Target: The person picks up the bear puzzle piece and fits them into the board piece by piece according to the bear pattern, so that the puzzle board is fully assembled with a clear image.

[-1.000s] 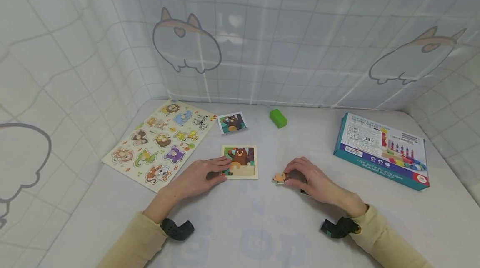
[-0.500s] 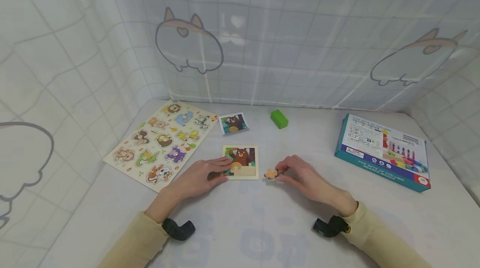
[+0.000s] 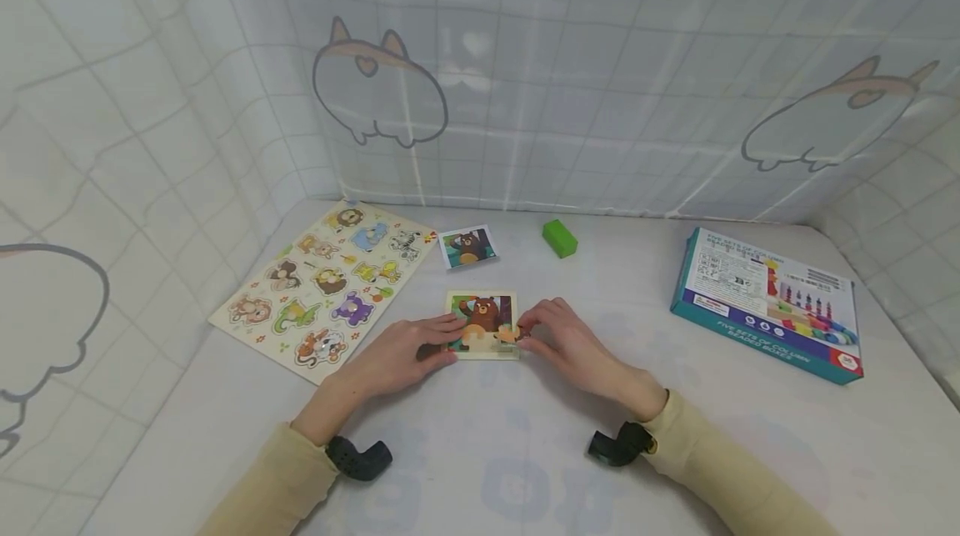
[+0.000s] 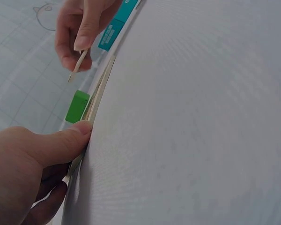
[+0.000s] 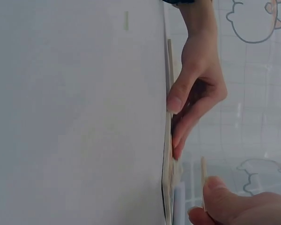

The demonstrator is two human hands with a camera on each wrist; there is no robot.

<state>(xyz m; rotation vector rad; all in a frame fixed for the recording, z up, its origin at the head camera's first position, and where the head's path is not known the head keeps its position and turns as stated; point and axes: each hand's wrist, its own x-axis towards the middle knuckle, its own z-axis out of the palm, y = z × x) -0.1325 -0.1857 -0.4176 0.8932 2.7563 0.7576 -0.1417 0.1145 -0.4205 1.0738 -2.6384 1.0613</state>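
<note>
A square wooden bear puzzle (image 3: 483, 311) lies on the table in the head view, with bare wood showing along its lower part. My left hand (image 3: 411, 353) rests on the puzzle's left side, thumb at the near left corner, fingers reaching over the picture. Between thumb and fingers, my right hand (image 3: 573, 350) pinches a jigsaw piece (image 3: 507, 334) with orange on its face, held over the puzzle's lower right. Both wrist views show this piece (image 4: 77, 65) edge-on and tilted, raised above the frame. The right fingers partly cover it.
A picture card (image 3: 468, 247) of the same bear lies behind the puzzle, with a green block (image 3: 559, 238) to its right. An animal puzzle board (image 3: 322, 286) lies at left. A teal-edged box (image 3: 768, 303) sits at right. A patterned wall stands behind.
My right hand has moved left with the jigsaw piece, from the table right of the puzzle to over the puzzle's right side. My left hand stays in place.
</note>
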